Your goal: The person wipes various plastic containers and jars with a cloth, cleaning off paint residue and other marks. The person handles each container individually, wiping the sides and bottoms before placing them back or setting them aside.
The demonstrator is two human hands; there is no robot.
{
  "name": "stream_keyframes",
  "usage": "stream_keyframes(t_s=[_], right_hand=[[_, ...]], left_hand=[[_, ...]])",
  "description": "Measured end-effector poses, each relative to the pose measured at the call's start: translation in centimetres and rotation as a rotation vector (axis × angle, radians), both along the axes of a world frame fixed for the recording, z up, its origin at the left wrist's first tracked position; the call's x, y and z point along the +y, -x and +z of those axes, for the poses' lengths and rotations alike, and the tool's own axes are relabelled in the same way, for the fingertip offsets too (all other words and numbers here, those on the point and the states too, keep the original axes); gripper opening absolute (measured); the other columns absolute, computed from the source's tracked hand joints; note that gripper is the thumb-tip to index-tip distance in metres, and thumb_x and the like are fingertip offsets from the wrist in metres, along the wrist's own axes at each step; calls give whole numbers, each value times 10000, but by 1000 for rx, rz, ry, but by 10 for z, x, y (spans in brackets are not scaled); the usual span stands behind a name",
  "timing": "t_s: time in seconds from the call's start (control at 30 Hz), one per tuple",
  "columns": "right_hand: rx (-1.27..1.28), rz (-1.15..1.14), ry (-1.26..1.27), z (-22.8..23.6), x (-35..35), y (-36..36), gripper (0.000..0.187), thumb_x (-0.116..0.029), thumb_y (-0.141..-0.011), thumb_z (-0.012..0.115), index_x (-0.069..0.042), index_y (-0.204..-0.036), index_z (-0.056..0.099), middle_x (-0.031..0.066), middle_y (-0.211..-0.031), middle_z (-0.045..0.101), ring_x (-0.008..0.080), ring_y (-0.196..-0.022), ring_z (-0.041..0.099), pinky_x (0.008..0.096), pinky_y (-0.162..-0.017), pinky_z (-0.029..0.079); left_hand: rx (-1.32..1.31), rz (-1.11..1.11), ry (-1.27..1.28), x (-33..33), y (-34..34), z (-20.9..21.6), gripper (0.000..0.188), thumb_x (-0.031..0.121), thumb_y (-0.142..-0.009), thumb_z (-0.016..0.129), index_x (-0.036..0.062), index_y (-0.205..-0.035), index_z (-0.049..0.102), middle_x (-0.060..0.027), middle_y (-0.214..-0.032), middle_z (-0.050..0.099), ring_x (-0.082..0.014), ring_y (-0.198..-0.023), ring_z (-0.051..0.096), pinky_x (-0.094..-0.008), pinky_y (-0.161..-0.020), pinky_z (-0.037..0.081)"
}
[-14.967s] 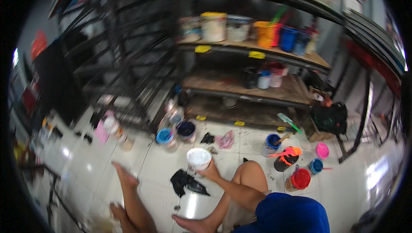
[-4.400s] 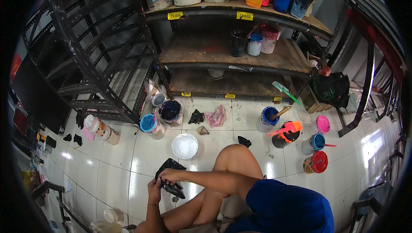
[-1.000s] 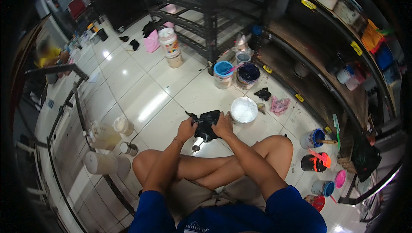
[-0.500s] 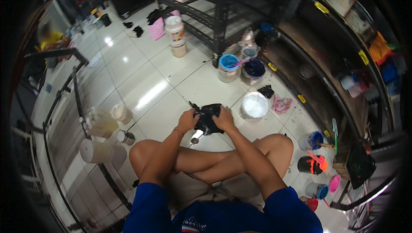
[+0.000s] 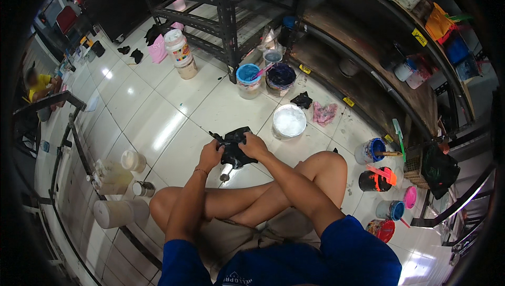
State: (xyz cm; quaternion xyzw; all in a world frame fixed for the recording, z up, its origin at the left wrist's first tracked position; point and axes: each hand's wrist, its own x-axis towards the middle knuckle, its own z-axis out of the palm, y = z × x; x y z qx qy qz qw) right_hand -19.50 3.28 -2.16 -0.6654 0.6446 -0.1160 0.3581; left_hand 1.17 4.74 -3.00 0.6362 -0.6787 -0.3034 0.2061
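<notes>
A crumpled black plastic bag [image 5: 235,155] is held between my hands, just above or on the tiled floor in front of my crossed legs. My left hand [image 5: 212,155] is closed on its left side, and my right hand [image 5: 254,146] grips the upper right part. The fingertips are partly hidden by the plastic. Close below the bag lies a small shiny metal piece [image 5: 225,173], too small to name. A tub of white paint-like stuff [image 5: 289,122] stands beyond my right hand.
Tubs of blue [image 5: 248,81] and dark purple [image 5: 280,79] paint stand before the black metal shelf [image 5: 336,54]. Several paint pots, one with orange [image 5: 377,179], line my right. Pale containers [image 5: 112,176] stand left by a metal frame. A person in yellow [image 5: 41,86] sits far left.
The view has turned, so the surroundings sit farther left in the picture. Both hands still hold the black bag, a little closer together, and its upper right part looks more bunched.
</notes>
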Motion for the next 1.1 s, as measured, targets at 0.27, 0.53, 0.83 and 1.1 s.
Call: stream_keyframes(t_s=[0.27, 0.53, 0.83, 1.1], right_hand=[[3, 15, -6, -6, 2, -5, 590, -312, -830, 630, 32, -1287, 490, 245, -1238, 571, 359, -1161, 548, 405, -992, 430], [-53, 11, 27, -16, 2, -4, 553, -305, -809, 644, 43, -1220, 521, 261, -1148, 603, 388, -1084, 578, 431, -941, 458], [-17, 23, 69, -23, 2, 0, 562, -303, -802, 633, 42, -1226, 502, 273, -1091, 604, 409, -1032, 585, 456, -907, 469], [-37, 16, 39, -20, 5, -2, 561, -310, -812, 629, 45, -1224, 490, 266, -1071, 609, 412, -1019, 590, 465, -884, 475]], left_hand=[[17, -2, 9, 1, -2, 0, 253, 207, -834, 655, -31, -888, 589, -238, -810, 659, -417, -788, 641, -450, -695, 504], [45, -33, 78, 2, 0, -1, 257, 184, -834, 643, -51, -925, 594, -255, -845, 657, -428, -811, 640, -452, -712, 506], [29, -69, 72, 0, 2, -1, 251, 184, -846, 641, -55, -914, 605, -244, -842, 669, -406, -803, 657, -436, -709, 511], [31, -85, 123, -1, -3, -9, 211, 147, -835, 663, -51, -875, 602, -234, -794, 662, -387, -728, 658, -424, -653, 508]])
